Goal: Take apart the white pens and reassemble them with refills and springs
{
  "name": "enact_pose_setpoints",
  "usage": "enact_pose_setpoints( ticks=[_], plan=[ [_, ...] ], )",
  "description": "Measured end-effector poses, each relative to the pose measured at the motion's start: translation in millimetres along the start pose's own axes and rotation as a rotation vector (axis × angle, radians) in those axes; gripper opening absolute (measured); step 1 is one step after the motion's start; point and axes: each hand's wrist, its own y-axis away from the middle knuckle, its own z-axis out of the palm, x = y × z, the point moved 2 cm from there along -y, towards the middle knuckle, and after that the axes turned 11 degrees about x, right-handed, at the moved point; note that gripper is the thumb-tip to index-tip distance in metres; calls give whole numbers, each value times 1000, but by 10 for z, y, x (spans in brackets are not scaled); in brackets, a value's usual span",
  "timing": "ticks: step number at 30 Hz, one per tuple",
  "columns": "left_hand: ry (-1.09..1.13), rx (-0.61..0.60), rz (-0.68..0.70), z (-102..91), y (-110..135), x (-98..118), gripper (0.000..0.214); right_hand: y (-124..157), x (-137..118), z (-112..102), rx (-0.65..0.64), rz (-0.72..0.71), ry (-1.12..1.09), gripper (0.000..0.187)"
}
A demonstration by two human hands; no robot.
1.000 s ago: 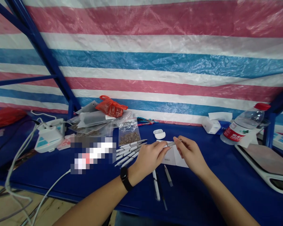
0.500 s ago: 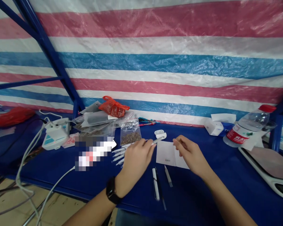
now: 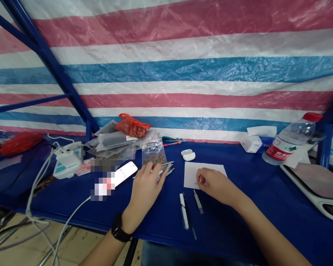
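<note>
My left hand, with a dark watch on the wrist, is down on a bunch of white pens. Its fingers curl over them, and the pen tips stick out past the fingers on the right. Over a sheet of white paper my right hand is curled in, thumb against fingers; whatever is in it is hidden. In front of the paper lie a white pen barrel with a clip, a thin dark refill and a short grey-white tapered pen part.
Behind the pens lies a clear bag of small brown parts. A lit phone with its cable is left. An open white earbud case sits behind the paper. Right are a bottle, a tissue pack and a scale.
My left hand has moved left and down with a pen, onto the bunch of pens. My right hand has shifted left over the paper and curled in more.
</note>
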Motion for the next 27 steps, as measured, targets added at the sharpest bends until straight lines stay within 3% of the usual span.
enact_pose_setpoints(
  ticks=[2, 7, 10, 22, 27],
  plan=[
    [33, -63, -88, -125, 52, 103, 27, -6, -4, 10, -15, 1, 9, 14],
    [127, -623, -191, -298, 149, 520, 35, -8, -40, 20, -62, 23, 17, 10],
    [109, -760, -213, -280, 135, 678, 33, -2, -63, 8, -81, 30, 5, 12],
    [107, -914, -111, -259, 35, 748, 24, -2, -80, 7, -46, 69, -9, 9],
    [292, -827, -72, -305, 26, 593, 21, -16, -61, -44, 85, 82, -56, 10]
  ],
)
